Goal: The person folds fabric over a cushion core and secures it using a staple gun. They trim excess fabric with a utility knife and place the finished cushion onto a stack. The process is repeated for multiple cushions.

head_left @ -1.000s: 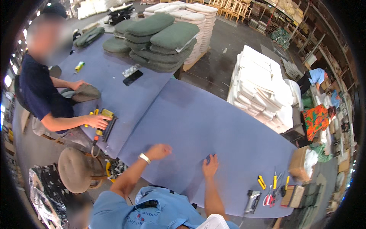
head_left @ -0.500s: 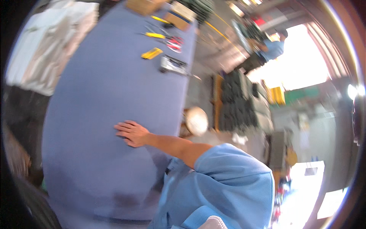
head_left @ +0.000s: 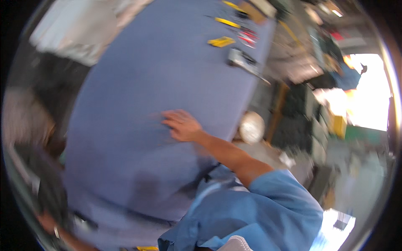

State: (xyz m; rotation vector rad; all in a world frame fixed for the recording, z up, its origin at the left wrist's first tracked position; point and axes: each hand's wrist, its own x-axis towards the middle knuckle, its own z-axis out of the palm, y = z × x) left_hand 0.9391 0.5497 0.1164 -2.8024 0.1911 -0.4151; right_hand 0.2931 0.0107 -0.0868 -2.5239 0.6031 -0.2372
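My right hand (head_left: pixel 183 126) rests palm down with fingers spread on a large blue-covered table (head_left: pixel 138 92), holding nothing; its fingertips are blurred. At the lower left rim my left hand (head_left: pixel 47 221), with a band at the wrist, reaches out past the table's edge beside a dark surface. Its fingers are too smeared to read. Farther up the table lie a yellow utility knife (head_left: pixel 221 41), a yellow-handled tool (head_left: pixel 227 22), red-handled scissors (head_left: pixel 247 37) and a grey metal tool (head_left: pixel 243 59) with a thin end jutting toward the right edge.
A cardboard box (head_left: pixel 252 11) stands at the table's far end. Right of the table is a round-topped stool (head_left: pixel 252 127), with dark stacked goods (head_left: pixel 295 111) behind it. A person in blue (head_left: pixel 346 77) works farther back. Pale sheets (head_left: pixel 77 29) are piled at the upper left.
The view has swung, so the table and tools sit farther right. My left hand has come into view at the lower left. My right hand stays flat on the table.
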